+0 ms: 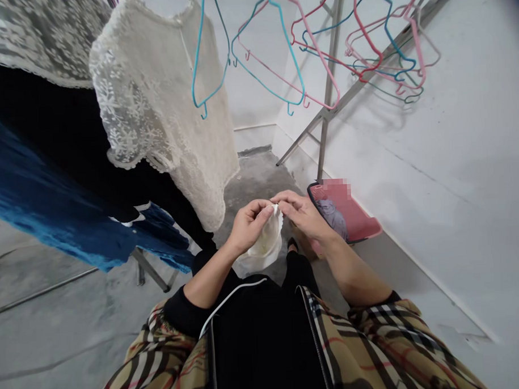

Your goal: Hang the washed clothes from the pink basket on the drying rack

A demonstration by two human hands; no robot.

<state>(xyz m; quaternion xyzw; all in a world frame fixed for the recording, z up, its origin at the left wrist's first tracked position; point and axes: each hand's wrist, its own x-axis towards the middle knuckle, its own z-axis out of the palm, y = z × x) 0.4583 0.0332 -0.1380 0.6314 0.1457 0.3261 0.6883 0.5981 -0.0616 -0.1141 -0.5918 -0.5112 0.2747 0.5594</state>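
In front of my body hangs a small cream-white garment [265, 245] with a scalloped edge; its exact kind is not clear. My left hand [251, 224] pinches its top edge between thumb and fingers. Right beside it, my right hand [300, 213] is closed on the same upper edge, the fingertips of both hands nearly meeting. The cloth hangs down below the left hand, partly covered by it.
A white lace top [166, 90], black clothing [52, 122] and blue cloth [42, 191] hang on the left. Several hangers [289, 63] dangle overhead from a metal rack [333, 56]. By the right wall a pink basket [362, 219] holds greyish-purple cloth [333, 216].
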